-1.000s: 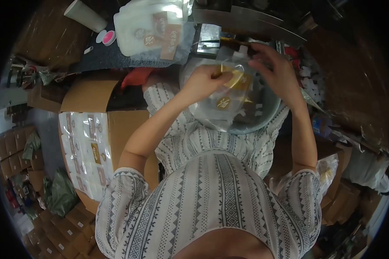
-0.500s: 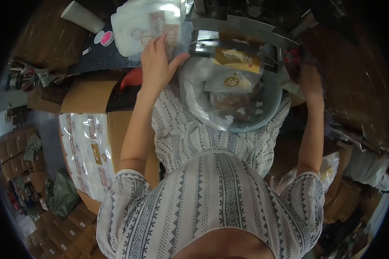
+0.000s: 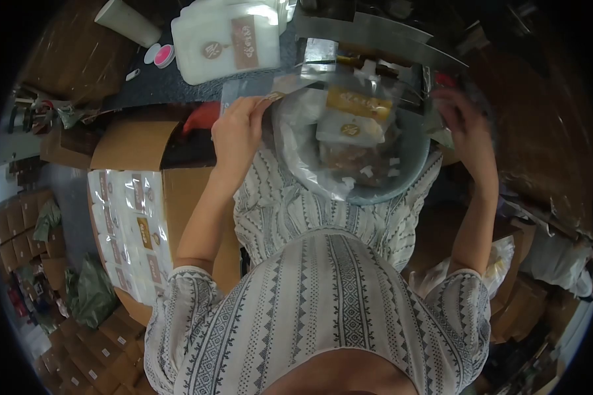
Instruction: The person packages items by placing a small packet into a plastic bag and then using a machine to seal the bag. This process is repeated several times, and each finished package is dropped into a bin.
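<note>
My left hand [image 3: 236, 135] is closed in a pinch on the edge of a clear plastic pouch [image 3: 230, 91], at the left rim of the basin. Over to the right, my right hand [image 3: 469, 128] is slightly blurred, its fingers apart and holding nothing that I can see, close to a red part [image 3: 447, 80] of the machine. Between the hands, a clear pouch with a gold label [image 3: 356, 102] is inside the grey-blue basin [image 3: 412, 178], which is lined with plastic and sits on my lap. White scraps and brownish contents lie beneath that pouch.
A stack of printed pouches [image 3: 227, 52] lies on the dark table beside a pink-topped round container [image 3: 164, 56] and a white cup [image 3: 128, 23]. Metal machine parts [image 3: 389, 39] run behind the basin. An open carton [image 3: 128, 141] of packed pouches stands at left.
My left hand has come down off the stack with a clear pouch. The gold-labelled pouch has dropped away from the machine into the basin. My right hand has shifted slightly left.
</note>
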Action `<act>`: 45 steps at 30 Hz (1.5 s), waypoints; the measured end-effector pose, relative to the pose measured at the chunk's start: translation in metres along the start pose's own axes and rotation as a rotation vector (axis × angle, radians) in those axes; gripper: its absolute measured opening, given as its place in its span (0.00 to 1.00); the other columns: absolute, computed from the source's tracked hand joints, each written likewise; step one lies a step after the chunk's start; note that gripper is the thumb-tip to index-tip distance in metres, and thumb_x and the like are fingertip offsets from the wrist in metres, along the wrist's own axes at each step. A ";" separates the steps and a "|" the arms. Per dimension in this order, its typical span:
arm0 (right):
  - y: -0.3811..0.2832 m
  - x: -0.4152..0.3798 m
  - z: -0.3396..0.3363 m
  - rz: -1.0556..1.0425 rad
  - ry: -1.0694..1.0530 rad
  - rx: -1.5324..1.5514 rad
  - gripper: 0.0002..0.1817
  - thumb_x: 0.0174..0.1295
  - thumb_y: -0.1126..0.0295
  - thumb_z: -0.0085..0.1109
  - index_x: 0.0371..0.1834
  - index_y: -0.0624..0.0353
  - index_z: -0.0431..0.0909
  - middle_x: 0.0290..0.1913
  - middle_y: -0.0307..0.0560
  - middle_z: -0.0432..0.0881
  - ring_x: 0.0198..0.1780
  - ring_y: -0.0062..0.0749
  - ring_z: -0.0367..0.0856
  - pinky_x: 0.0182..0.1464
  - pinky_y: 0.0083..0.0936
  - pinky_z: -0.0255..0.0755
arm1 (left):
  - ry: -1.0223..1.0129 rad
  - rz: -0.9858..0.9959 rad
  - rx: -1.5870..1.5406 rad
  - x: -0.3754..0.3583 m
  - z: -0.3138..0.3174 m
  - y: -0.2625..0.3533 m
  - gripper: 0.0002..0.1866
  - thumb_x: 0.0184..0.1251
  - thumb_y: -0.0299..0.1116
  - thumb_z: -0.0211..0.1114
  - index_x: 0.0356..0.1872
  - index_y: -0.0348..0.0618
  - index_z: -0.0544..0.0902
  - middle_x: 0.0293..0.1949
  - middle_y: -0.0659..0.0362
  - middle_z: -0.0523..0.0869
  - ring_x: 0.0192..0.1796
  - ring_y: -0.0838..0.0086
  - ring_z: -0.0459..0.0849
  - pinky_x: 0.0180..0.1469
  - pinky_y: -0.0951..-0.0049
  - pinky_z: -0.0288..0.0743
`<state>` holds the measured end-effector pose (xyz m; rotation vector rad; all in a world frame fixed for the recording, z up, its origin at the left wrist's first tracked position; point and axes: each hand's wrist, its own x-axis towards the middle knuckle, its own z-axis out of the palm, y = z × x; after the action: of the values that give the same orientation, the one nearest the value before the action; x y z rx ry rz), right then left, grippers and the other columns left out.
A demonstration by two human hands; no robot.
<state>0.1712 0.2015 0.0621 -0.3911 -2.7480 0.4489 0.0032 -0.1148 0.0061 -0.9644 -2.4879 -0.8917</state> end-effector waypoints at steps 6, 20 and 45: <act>-0.059 0.011 0.022 -0.084 -0.179 0.818 0.08 0.66 0.74 0.56 0.47 0.60 0.75 0.41 0.40 0.80 0.47 0.21 0.79 0.49 0.21 0.72 | 0.006 0.036 -0.019 0.000 -0.006 0.031 0.05 0.58 0.28 0.66 0.35 0.45 0.84 0.31 0.57 0.84 0.30 0.59 0.83 0.29 0.65 0.74; -0.051 0.011 0.059 0.036 0.133 0.676 0.14 0.66 0.72 0.57 0.53 0.63 0.71 0.49 0.43 0.84 0.51 0.26 0.81 0.55 0.21 0.71 | -0.559 -0.299 -0.710 0.009 0.037 0.068 0.11 0.65 0.34 0.65 0.36 0.34 0.82 0.29 0.52 0.86 0.29 0.70 0.86 0.30 0.74 0.75; 0.034 0.007 0.010 0.338 -0.078 0.080 0.13 0.61 0.73 0.55 0.50 0.56 0.77 0.39 0.53 0.84 0.41 0.43 0.84 0.43 0.32 0.74 | -0.048 -0.019 0.129 0.000 0.002 -0.032 0.08 0.59 0.31 0.66 0.39 0.42 0.82 0.35 0.56 0.82 0.38 0.57 0.82 0.39 0.60 0.72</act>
<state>0.1686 0.2322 0.0427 -0.8395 -2.7319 0.6677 -0.0184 -0.1322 -0.0091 -0.9307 -2.5633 -0.7113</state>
